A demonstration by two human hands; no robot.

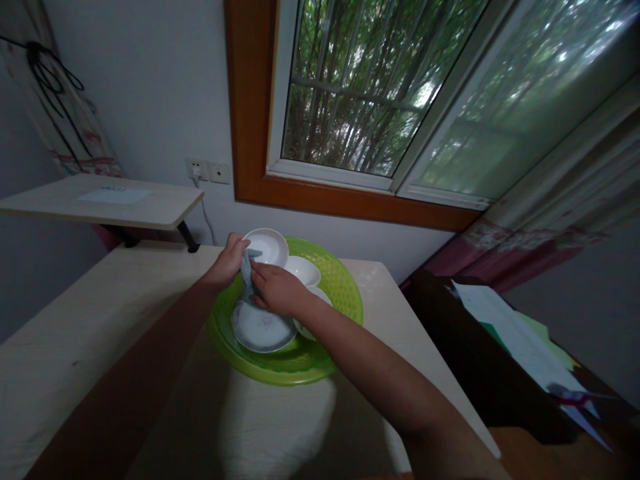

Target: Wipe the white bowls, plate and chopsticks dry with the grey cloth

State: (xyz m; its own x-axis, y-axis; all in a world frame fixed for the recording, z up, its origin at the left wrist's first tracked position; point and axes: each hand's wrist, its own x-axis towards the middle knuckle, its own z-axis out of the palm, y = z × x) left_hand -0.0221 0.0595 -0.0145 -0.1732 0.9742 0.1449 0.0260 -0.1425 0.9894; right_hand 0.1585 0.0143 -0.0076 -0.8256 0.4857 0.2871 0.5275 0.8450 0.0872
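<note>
My left hand [231,259] grips the left rim of a white plate [270,247], held tilted over the far side of a green plastic basin [345,280]. In my right hand [277,288] is a grey-green cloth [246,270], pressed near the plate's lower left edge. Below my right hand a patterned plate [265,330] lies in the basin. A white bowl [304,269] sits just right of the held plate, and another bowl [320,295] is partly hidden behind my right wrist.
The basin stands on a pale wooden table [280,427]. At the left rises a small shelf [165,203] bearing a paper sheet [115,195]. A wall with sockets [207,171] and a window [370,87] is behind. Papers [510,327] lie on dark furniture at the right.
</note>
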